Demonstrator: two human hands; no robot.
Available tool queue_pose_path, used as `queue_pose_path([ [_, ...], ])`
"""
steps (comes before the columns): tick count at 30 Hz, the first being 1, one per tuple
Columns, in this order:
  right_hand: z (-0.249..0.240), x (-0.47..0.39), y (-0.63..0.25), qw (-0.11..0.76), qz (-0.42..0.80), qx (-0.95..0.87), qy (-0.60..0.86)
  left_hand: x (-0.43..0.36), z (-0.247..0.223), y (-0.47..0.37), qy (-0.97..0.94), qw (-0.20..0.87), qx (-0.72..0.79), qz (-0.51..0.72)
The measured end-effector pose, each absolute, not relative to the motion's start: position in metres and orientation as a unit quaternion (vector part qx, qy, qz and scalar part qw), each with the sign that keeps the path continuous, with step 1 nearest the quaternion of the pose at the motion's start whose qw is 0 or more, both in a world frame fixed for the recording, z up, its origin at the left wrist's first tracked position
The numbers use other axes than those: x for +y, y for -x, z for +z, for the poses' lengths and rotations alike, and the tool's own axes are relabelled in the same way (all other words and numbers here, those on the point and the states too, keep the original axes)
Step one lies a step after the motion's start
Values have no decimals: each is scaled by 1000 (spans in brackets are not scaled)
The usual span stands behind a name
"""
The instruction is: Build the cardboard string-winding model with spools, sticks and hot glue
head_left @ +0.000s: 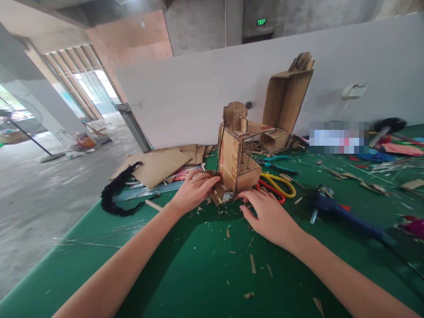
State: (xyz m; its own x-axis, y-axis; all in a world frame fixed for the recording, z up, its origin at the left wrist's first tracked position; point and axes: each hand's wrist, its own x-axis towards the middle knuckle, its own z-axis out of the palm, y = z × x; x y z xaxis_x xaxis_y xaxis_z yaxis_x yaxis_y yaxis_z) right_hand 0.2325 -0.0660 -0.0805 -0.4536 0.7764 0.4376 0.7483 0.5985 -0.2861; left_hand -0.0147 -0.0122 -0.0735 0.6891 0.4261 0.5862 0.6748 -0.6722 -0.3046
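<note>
Between your left hand [195, 191] and right hand [270, 214], the cardboard model [229, 161] stands on the surface [198, 274]. Your left fingers bend over its base, though whether they pinch it, you can't tell; your right thumb and forefinger are parted at its lower right edge.

Btwn the forearms, the front of the desk [198, 274] is offering a wide low lane, w/ thin scraps [253, 263] lying flat in it. Straight ahead the cardbd tower [228, 154] is blocking the way, L hand [195, 190] & R hand [270, 216] flanking its base. Farther back, a tall cardbd stand [283, 101] is rising & a white partition [185, 97] is closing off the rear. On the R, a yellow looped handle [293, 187] is crowding the tower's side; a narrow gap is running btwn R hand & the blue glue gun [347, 214]. Far L, cardbd sheets [155, 163] & a black fuzzy strand [111, 198] are taking up room.
</note>
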Motion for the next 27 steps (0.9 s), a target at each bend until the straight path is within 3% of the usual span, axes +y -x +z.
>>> queue_pose_path([
  [27, -81, -67, -231, 252, 31, -854, 454, -16, -74, 8, 883, 271, -292, -249],
])
